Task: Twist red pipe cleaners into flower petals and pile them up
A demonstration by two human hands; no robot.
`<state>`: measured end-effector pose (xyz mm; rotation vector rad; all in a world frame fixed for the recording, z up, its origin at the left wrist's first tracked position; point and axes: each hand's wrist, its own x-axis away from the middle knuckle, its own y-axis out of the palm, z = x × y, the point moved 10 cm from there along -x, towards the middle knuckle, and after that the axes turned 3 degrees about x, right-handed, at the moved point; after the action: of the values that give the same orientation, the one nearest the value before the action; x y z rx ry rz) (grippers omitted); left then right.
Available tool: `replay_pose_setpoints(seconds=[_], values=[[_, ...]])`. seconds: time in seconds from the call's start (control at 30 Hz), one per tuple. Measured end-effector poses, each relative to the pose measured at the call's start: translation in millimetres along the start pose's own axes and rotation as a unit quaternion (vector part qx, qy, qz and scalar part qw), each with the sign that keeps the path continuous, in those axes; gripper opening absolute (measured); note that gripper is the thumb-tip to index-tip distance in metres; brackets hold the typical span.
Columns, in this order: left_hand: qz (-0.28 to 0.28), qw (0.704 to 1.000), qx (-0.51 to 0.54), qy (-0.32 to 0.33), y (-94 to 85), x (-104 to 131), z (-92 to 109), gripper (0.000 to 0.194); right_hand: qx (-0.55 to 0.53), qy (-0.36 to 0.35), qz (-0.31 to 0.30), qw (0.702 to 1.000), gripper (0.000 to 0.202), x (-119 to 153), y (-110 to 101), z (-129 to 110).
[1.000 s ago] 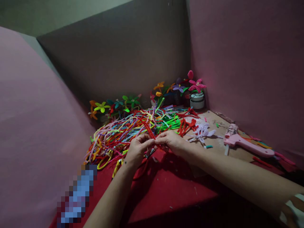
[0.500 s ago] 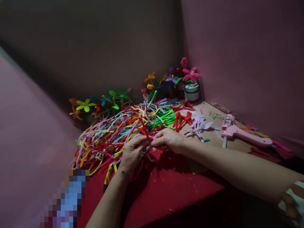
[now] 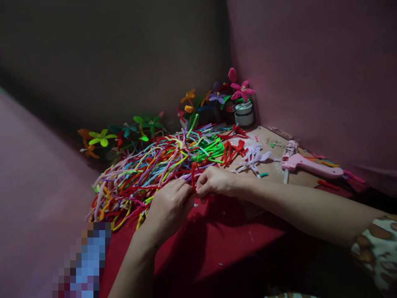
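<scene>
Between my two hands a red pipe cleaner [image 3: 194, 176] stands up, pinched at its lower part. My left hand [image 3: 173, 205] is closed around it from the left, with its fingertips mostly hidden behind the back of the hand. From the right, my right hand [image 3: 215, 182] pinches it between thumb and forefinger. Just beyond the hands lies a big heap of pipe cleaners [image 3: 149, 161] in many colours. A bundle of red pipe cleaner loops [image 3: 232, 153] and a white looped piece [image 3: 254, 157] lie past my right hand.
A pink glue gun [image 3: 313, 163] rests on a brown board [image 3: 273, 142] at the right. Finished pipe cleaner flowers [image 3: 102, 138] line the back, near a white jar [image 3: 244, 115]. Red cloth [image 3: 223, 240] covers the table, whose front edge runs below my right arm.
My left hand has turned so its back faces up, still at the red pipe cleaner. A dark tool seen between the hands no longer shows. The view has shifted slightly.
</scene>
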<state>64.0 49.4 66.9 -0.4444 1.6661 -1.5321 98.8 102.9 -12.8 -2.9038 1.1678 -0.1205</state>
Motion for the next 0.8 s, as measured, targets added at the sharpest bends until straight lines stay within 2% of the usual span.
replay_pose_setpoints(seconds=[0.1,0.17,0.2,0.27,0.33,0.37,0.43,0.47,0.5,0.57,0.63,0.7,0.73,0.8], values=[[0.004,0.989,0.086,-0.123,2.2,0,-18,0.012,0.097,-0.018,0.051,0.994,0.006,5,-3,-11],[0.019,0.952,0.19,-0.238,7.2,5,-37,0.015,0.23,-0.077,0.113,0.963,0.011,12,-6,-28],[0.022,0.92,0.255,-0.297,13.6,8,-47,0.017,0.309,-0.118,0.144,0.933,0.012,18,-5,-39],[0.011,0.83,0.399,-0.389,34.5,16,-58,0.023,0.452,-0.197,0.186,0.85,0.013,29,4,-55],[-0.009,0.732,0.521,-0.438,56.5,21,-60,0.024,0.548,-0.254,0.196,0.773,0.015,37,17,-61],[-0.015,0.689,0.569,-0.448,65.0,22,-59,0.022,0.576,-0.278,0.194,0.744,0.016,40,22,-61],[-0.016,0.627,0.635,-0.451,74.4,24,-57,0.017,0.596,-0.312,0.198,0.713,0.018,45,28,-62],[-0.016,0.611,0.652,-0.449,75.8,24,-56,0.015,0.59,-0.321,0.203,0.712,0.018,46,28,-62],[-0.015,0.607,0.658,-0.446,74.8,25,-55,0.014,0.574,-0.325,0.209,0.722,0.018,47,26,-63],[-0.01,0.634,0.637,-0.439,65.5,27,-57,0.015,0.504,-0.318,0.221,0.772,0.017,47,16,-66],[0.006,0.685,0.595,-0.422,49.3,26,-59,0.017,0.375,-0.284,0.216,0.856,0.016,41,1,-65],[0.037,0.727,0.562,-0.393,31.6,22,-60,0.017,0.2,-0.213,0.178,0.94,0.014,30,-11,-53],[0.059,0.741,0.554,-0.375,23.6,20,-59,0.017,0.11,-0.172,0.15,0.967,0.013,24,-13,-45],[0.103,0.756,0.549,-0.341,11.7,16,-59,0.019,-0.034,-0.113,0.103,0.988,0.012,17,-14,-33]])
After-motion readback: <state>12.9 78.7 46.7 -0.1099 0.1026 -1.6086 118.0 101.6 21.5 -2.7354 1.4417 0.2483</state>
